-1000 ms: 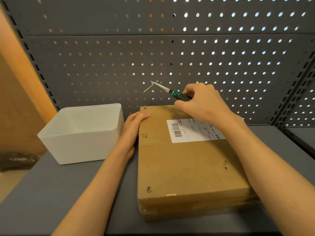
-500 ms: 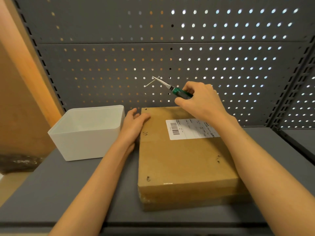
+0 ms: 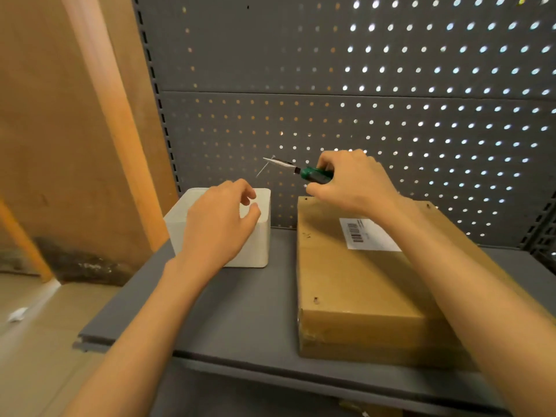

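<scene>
Green-handled screwdriver with a slim steel blade (image 3: 313,173) sits in the curled grip of the right hand (image 3: 352,182), above the far corner of the box, its tip meeting a thin silver wire hook (image 3: 262,169) that juts from the grey perforated steel pegboard (image 3: 331,55). A slip of the blade could likely flick the hook loose, dropping it off the shelf or behind the box. The left hand (image 3: 219,227), fingers loosely bent and holding nothing, hovers lower, over the container, not beneath the hook to catch it. From the left stand tall tan wooden panels (image 3: 60,145) over pale floor (image 3: 30,326). Next a white square plastic container (image 3: 258,245) rests on the flat grey metal shelf (image 3: 240,311). Beside it lies a flat brown cardboard box (image 3: 361,290) with a white barcode label (image 3: 367,234); light shines through the pegboard's holes.
</scene>
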`<state>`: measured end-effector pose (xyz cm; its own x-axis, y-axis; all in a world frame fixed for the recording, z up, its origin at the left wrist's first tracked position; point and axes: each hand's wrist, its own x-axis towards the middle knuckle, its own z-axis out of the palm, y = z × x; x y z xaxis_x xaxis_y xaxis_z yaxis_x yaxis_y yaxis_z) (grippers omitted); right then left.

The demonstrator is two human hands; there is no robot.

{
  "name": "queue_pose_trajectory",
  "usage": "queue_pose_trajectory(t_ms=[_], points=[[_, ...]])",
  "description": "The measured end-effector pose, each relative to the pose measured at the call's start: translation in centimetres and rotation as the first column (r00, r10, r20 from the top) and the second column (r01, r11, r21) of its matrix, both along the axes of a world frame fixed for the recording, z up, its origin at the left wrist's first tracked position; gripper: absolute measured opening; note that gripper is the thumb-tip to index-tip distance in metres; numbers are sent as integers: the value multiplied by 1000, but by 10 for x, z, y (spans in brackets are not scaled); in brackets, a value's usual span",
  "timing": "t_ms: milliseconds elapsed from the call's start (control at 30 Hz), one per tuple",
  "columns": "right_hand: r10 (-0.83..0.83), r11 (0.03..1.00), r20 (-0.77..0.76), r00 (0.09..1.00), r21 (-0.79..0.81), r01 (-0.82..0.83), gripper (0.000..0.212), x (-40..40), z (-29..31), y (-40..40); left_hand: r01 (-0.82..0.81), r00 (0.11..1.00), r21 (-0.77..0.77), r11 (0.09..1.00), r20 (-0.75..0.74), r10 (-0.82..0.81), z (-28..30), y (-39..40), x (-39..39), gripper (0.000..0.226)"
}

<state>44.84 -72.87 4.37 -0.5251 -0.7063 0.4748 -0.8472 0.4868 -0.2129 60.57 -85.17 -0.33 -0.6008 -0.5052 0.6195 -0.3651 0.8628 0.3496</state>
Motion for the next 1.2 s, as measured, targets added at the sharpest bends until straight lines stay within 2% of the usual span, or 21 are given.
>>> queue_pose_trajectory(t_ms=[133,267,400,633,800,933,1033,1100,1200], points=[[40,996,-42,998,76,-37,30,17,1,-24,-140,986,-108,984,70,148,-1,-18,20,19],[89,983,-41,995,167,-81,35,25,-4,-40,-177,975,-116,977,113,190,-3,-28,32,21],[92,982,-33,995,169,-85,36,27,-5,-41,-176,975,-122,977,118,191,-4,-32,34,21],[-22,990,-15,1000,138,24,40,9,-5,-4,-32,992,-145,989,116,49,2,-11,-4,21],[-198,969,-13,980,148,198,42,-19,-9,47,137,974,-164,977,203,-102,13,23,-56,22],[-340,930,-33,940,141,341,46,-40,-11,94,297,906,-59,953,331,-262,26,52,-102,23],[-432,888,-51,901,150,434,52,-50,-15,126,380,789,43,924,507,-347,33,69,-135,29],[-486,856,-58,872,171,488,50,-55,-18,144,401,707,77,913,607,-362,37,77,-156,41],[-534,824,-63,843,183,536,46,-60,-23,162,423,663,128,897,631,-403,37,86,-185,48]])
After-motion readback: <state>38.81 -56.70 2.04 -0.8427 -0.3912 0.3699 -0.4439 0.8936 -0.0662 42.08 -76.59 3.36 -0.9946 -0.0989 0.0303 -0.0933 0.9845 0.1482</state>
